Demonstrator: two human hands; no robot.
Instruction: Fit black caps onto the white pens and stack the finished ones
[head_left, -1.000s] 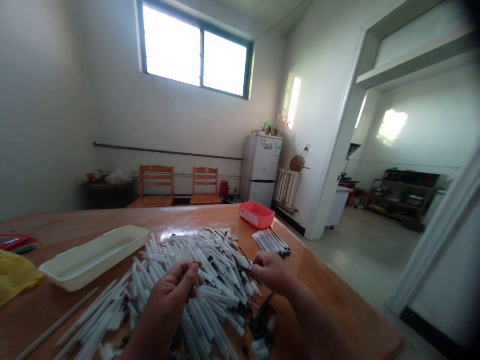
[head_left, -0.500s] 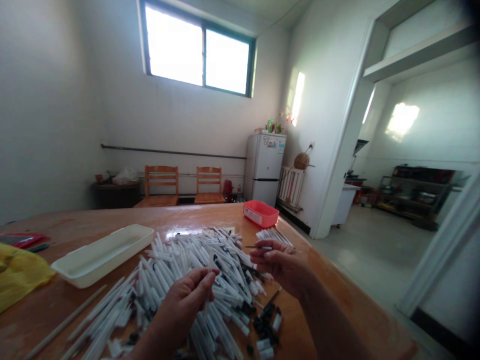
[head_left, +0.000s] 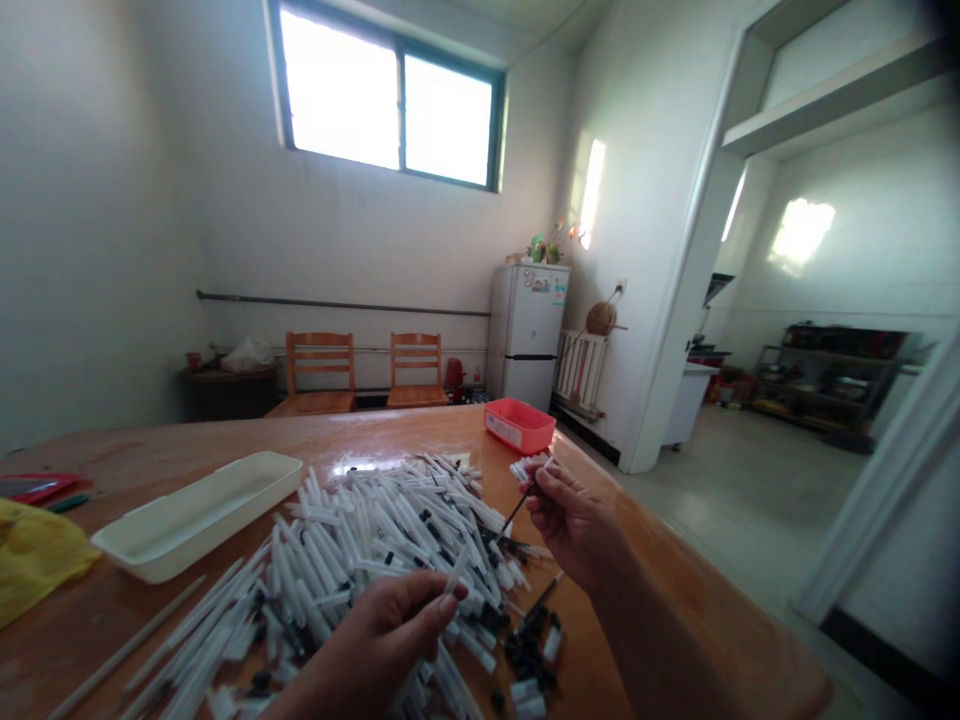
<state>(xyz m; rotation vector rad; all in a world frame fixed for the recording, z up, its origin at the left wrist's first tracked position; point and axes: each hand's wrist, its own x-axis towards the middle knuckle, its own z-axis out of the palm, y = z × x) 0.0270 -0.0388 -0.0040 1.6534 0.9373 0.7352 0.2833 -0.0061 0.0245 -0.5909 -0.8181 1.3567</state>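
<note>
Inspection finds the left grip [head_left: 379, 630] pinched on a white pen barrel [head_left: 454, 572], the right grip [head_left: 574, 525] pinched on a thin black refill [head_left: 516, 510] — both just above a heap of white pen barrels [head_left: 375, 540], with black pen parts [head_left: 529, 650] below the right grip.

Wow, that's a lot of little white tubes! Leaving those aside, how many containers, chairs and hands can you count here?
White plastic tray: 1
Red plastic box: 1
Wooden chairs: 2
Hands: 2 (left hand, right hand)
Total: 6, not counting the white plastic tubes, which are too many and too tangled to count.
</note>
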